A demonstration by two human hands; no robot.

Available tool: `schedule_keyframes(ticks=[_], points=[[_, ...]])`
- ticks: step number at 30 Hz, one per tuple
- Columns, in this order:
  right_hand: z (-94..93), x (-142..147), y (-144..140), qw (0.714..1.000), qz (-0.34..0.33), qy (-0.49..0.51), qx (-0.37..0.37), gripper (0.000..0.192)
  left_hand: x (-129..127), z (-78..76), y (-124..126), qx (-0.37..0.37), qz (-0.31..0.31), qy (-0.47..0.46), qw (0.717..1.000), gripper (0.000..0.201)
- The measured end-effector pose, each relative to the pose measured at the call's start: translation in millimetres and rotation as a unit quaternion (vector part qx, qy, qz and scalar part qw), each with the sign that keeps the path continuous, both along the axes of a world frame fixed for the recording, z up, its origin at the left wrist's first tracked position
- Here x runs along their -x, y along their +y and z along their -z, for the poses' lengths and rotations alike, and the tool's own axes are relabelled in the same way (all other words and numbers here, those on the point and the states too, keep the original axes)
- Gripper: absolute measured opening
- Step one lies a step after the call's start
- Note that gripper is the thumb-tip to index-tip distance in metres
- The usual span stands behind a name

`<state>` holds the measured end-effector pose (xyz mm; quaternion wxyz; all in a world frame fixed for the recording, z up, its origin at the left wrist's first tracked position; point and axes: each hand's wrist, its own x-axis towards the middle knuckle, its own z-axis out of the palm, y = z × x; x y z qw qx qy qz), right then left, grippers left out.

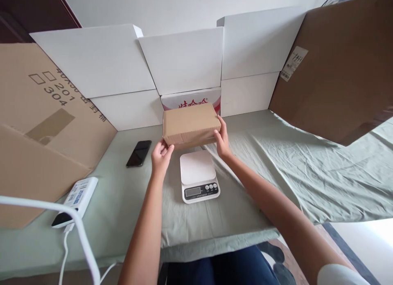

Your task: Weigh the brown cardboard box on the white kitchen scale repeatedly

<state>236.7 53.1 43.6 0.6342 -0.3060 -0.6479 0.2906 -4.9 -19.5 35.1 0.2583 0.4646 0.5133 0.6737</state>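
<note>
A closed brown cardboard box is held between my two hands, just beyond the kitchen scale. My left hand grips its near left corner, thumb in front and fingers partly hidden underneath. At the right end, my right hand has its thumb on the front face and its fingers along the side. The white digital kitchen scale lies nearer to me, with its buttons and blank-looking display facing me. Whether the box touches the cloth behind the scale, I cannot tell.
A black smartphone lies left of the scale. Further left is a white power strip with a white cable. White boxes line the back, and large cardboard pieces stand at both sides. A grey-green cloth covers the table.
</note>
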Motion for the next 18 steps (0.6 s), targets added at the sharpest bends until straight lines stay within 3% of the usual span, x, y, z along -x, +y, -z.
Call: schedule_keyframes(ticks=[3,7,14,18], points=[[21.5,6,18,0.999,0.006,0.010,0.043,0.074,3,21.7,23,0.033,0.008,-0.018,0.999,0.057],[36.1,6,21,0.998,0.005,0.008,0.065,0.070,6,39.8,24,0.046,0.014,-0.016,0.999,0.052],[36.1,6,22,0.992,-0.009,0.006,0.123,0.062,8,39.5,26,0.068,0.022,-0.026,0.997,0.053],[42.2,-6,37,0.983,0.038,0.066,0.166,0.064,30,34.1,24,0.035,-0.042,-0.071,0.996,0.057]])
